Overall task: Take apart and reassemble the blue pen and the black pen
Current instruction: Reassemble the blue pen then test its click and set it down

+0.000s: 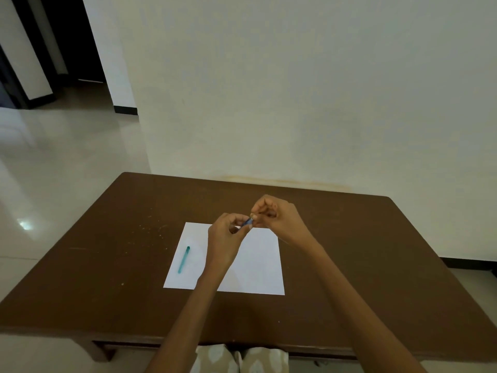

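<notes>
Both hands are raised over the white paper: the left hand grips a short blue pen piece, and the right hand pinches its end. A teal pen part lies on the paper. The blue pen seems half dismantled; no black pen is visible on the tabletop.
</notes>
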Demonstrator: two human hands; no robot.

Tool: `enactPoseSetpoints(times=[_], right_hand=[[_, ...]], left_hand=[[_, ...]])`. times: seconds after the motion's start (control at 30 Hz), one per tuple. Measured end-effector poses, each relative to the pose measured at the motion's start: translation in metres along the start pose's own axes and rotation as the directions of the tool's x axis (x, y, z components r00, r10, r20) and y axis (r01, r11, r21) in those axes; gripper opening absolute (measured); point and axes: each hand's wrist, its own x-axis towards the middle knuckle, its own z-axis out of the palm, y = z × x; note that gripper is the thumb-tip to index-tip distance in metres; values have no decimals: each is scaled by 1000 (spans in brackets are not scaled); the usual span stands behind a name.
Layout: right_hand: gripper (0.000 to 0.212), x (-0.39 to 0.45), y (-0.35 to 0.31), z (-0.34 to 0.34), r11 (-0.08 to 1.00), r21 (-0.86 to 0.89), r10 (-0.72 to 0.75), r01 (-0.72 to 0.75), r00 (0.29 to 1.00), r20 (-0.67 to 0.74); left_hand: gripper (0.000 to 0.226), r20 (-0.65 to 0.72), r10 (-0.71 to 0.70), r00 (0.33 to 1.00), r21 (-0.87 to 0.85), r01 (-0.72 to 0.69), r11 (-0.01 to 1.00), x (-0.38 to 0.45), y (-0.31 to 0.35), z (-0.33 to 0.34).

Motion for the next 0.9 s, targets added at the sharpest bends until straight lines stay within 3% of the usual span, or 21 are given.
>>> enactPoseSetpoints(times=[0.1,0.3,0.5,0.7,0.9], right_hand=[[5,0,6,3,999,38,-17,18,1000,-26],[6,-6,20,15,964,256,102,-71,989,-111],[7,-4,19,11,978,196,81,-64,994,-79],[10,3,13,4,999,27,34,-33,999,-18],[11,1,15,7,994,50,95,-94,995,-15]], left_hand=[[17,7,-23,1000,-31,23,999,2,-4,3],[18,8,-4,1000,-30,4,1000,6,-7,5],[16,1,24,1000,5,-24,1000,6,-10,4],[19,-6,59,998,73,-58,996,3,-11,6],[20,-4,92,996,169,-90,982,2,-13,8]])
